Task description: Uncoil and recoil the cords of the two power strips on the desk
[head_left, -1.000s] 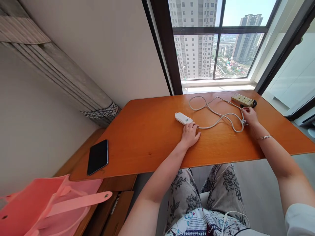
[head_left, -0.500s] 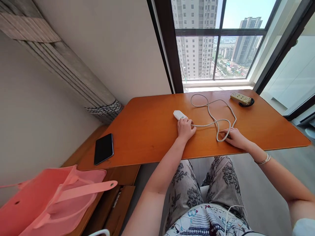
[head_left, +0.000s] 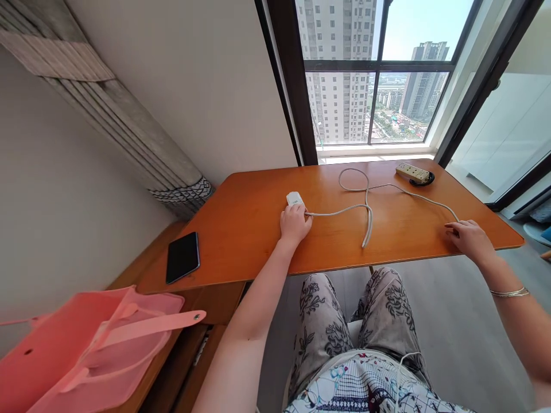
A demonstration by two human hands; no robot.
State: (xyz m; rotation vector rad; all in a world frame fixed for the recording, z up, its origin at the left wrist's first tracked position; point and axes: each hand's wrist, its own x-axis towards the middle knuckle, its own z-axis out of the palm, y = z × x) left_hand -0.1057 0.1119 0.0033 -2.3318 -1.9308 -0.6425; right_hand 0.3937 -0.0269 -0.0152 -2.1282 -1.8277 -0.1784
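– On the orange-brown table [head_left: 258,241], about midway along it, what is under the left hand [head_left: 295,222]?

– One small white adapter box [head_left: 295,199]. The hand's fingers curl down over its near end and hold it to the wood; only the far end shows.

– And the cord [head_left: 365,198]?

– It leaves the box to the right, crosses itself in a loose loop toward the far edge, drops one bend toward the near edge, then runs right to the right hand [head_left: 471,241].

– Is that hand gripping it?

– Hard to say. It lies palm down at the table's near right corner, fingers close together and pointing left, with the cord's end passing under them. The end itself is hidden, so the hold cannot be told.

– What else is in the frame?

– A beige power strip [head_left: 412,171] lies at the far right corner, well apart from both hands. A black phone [head_left: 183,257] rests on a lower wooden ledge [head_left: 129,281] to the left, with a pink bag [head_left: 86,350] nearer. A grey curtain [head_left: 129,132] hangs along the left wall, and tower blocks fill the window [head_left: 374,86] beyond the table.
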